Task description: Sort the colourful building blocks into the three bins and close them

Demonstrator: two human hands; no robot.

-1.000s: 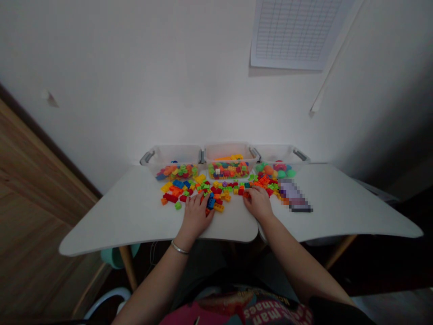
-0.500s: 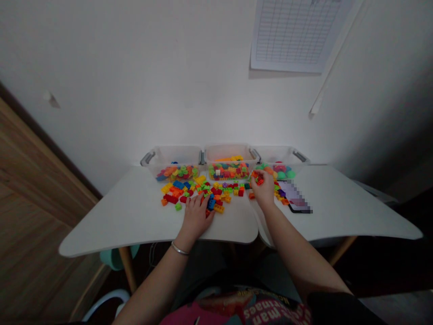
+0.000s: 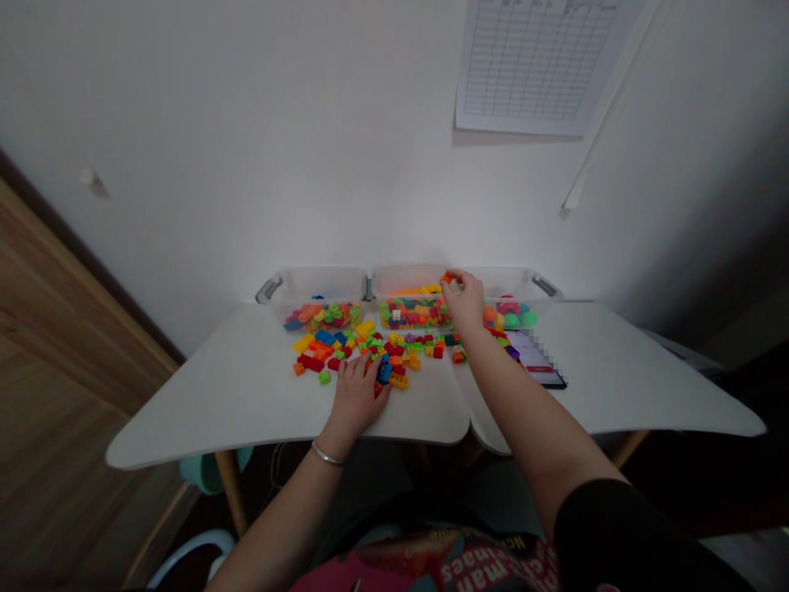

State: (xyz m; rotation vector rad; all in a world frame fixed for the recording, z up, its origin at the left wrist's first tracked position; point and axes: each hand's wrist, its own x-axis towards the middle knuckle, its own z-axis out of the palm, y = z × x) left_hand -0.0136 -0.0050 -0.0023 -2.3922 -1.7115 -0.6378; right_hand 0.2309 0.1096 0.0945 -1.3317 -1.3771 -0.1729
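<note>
phone (image 3: 537,358) screen pixelated, wall chart (image 3: 533,70) cut by top edge, piece (image 3: 446,278) pinched in right hand (image 3: 465,301) too small to identify

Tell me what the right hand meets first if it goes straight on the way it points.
The right hand, pinching an orange brick, points away over the middle bin. It would probably meet that bin's far wall first, then the room wall behind, though depth is hard to judge.

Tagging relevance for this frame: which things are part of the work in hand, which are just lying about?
In use: right hand pinching a brick above the middle bin; left hand on loose bricks; left bin.
Lying about: phone; wall chart; probably the right bin.
</note>
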